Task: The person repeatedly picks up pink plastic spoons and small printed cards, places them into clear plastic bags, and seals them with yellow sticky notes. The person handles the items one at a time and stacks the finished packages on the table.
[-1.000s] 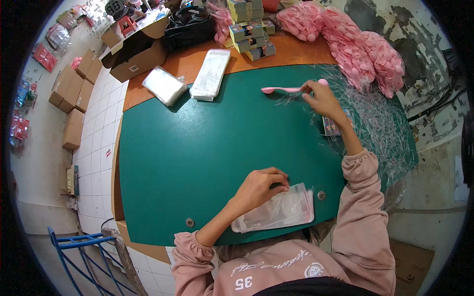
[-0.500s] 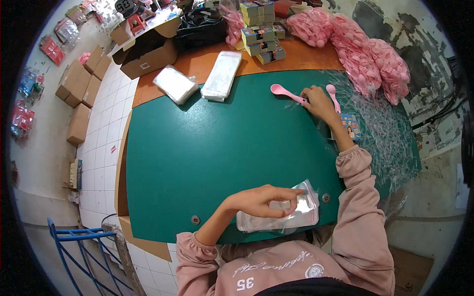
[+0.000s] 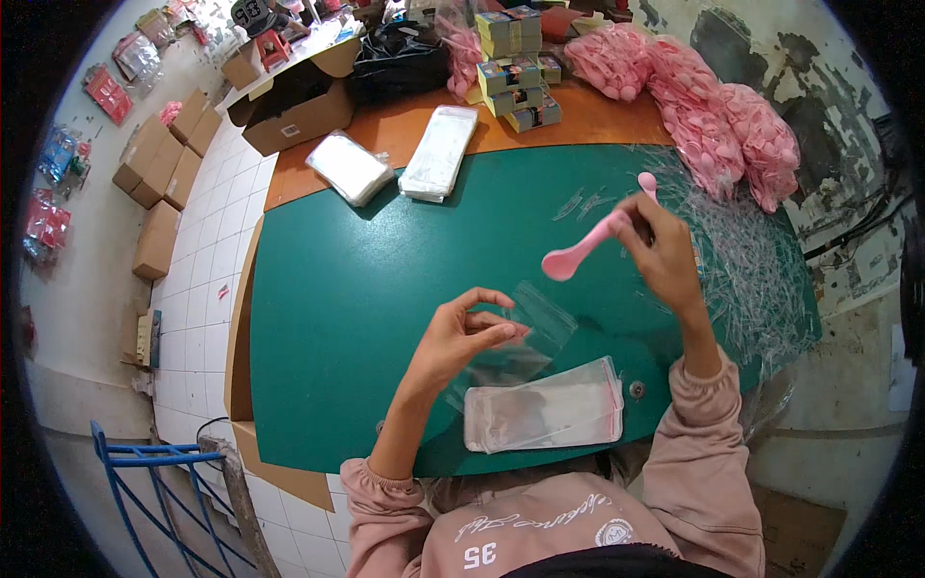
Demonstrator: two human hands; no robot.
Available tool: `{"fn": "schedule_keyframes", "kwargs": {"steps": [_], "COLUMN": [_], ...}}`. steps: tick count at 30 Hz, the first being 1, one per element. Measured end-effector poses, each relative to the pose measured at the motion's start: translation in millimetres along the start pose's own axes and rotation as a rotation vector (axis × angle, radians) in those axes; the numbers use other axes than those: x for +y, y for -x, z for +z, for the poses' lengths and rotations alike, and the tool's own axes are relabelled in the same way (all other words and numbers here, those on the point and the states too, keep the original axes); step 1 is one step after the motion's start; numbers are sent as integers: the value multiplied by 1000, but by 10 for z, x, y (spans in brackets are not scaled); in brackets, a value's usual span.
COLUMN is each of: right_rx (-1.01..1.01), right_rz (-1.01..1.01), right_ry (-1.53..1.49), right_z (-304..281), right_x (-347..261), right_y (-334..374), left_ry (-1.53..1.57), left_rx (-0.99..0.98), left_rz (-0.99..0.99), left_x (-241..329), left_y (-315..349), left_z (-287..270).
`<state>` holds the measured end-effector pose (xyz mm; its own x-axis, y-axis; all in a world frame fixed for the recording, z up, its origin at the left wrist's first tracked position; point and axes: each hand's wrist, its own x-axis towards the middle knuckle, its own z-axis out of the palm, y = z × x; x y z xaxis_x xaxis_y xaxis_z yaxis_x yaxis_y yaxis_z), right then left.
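Note:
A pink spoon point(image 3: 564, 264) is pinched by its handle in my right hand point(image 3: 665, 252), its bowl pointing down and left above the green tabletop. From the fingers of my left hand point(image 3: 461, 337) a clear plastic bag point(image 3: 544, 323) sticks out to the right, lifted over the table. Closer to me, a pile of clear bags point(image 3: 540, 414) lies flat at the table's front edge. Another pink spoon point(image 3: 647, 182) shows just beyond my right hand, which covers its lower part. My right wrist hides most of a small printed card pack.
Loose clear plastic strips point(image 3: 747, 260) cover the table's right side. Pink spoons in bulk bags point(image 3: 689, 125) sit at the back right. Banded card stacks point(image 3: 520, 87), two white packs point(image 3: 438, 154) and a cardboard box point(image 3: 299, 118) stand along the far side.
My right hand has picked up the pink spoon and brought it nearer. My left hand has raised one clear bag off the pile and moved up and left.

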<state>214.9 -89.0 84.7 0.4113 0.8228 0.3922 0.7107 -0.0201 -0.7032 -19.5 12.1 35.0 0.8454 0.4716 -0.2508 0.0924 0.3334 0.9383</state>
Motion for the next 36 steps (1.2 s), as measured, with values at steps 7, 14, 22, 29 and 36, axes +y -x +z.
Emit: {"fn": "schedule_keyframes", "kwargs": {"steps": [7, 14, 22, 29, 36], "right_rx": [167, 61, 14, 31, -64], "right_rz": [162, 169, 51, 163, -267], "right_ry": [-241, -223, -244, -448, -355], "right_z": [95, 92, 99, 172, 202], "right_x": [-183, -306, -407, -328, -266], "right_y": [323, 366, 329, 350, 376], "left_ry": [15, -12, -36, -570, 43], "left_rx": [42, 54, 27, -131, -111], "left_rz": [31, 59, 148, 104, 217], "left_x": [-7, -17, 30, 155, 266], "left_y": [-78, -49, -81, -179, -241], "left_z": [69, 65, 216, 261, 416]}}
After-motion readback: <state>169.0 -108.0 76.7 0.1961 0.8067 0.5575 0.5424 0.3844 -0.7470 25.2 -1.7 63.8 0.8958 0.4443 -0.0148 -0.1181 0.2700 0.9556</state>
